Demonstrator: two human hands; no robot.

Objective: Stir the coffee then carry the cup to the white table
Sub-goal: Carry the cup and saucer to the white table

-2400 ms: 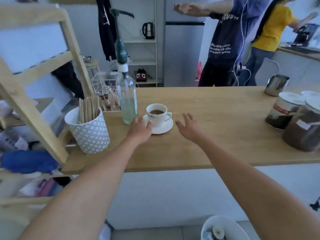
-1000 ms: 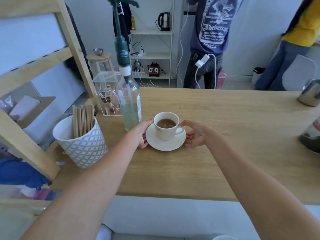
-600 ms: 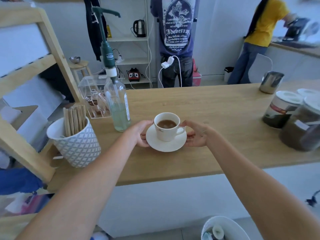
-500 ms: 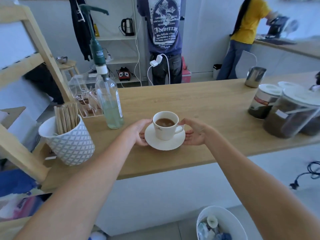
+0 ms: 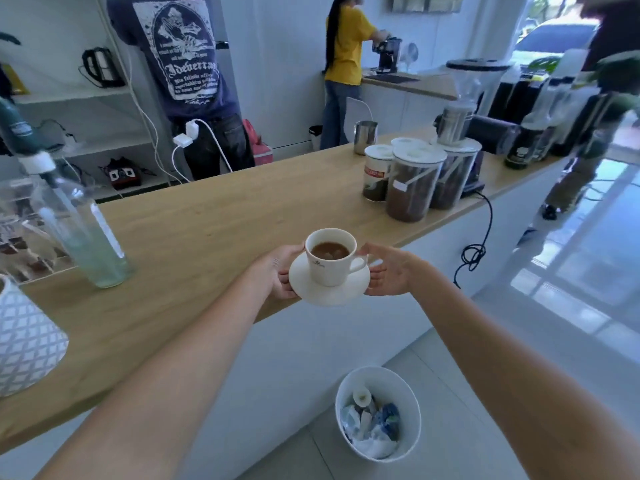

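Both hands pinch the white saucer [image 5: 329,292] by its rim, the left hand [image 5: 277,271] on one side and the right hand [image 5: 389,271] on the other, with the cup [image 5: 330,258] of coffee standing upright on it, above the front edge of the wooden counter [image 5: 207,220]. The cup's small logo is unreadable. Beyond the grip a dark T-shirt [image 5: 180,53] reads "Ideverra"; the smaller print is blurred. Below the grip stands a white bin [image 5: 408,396]. Left of it is a blurred pump bottle [image 5: 79,230].

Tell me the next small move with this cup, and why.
Probably keep the saucer level and ease it clear of the counter edge. The hands, left and right, hold the saucer's opposite rims, the cup of coffee stands loose on it, and no white table is in view yet.
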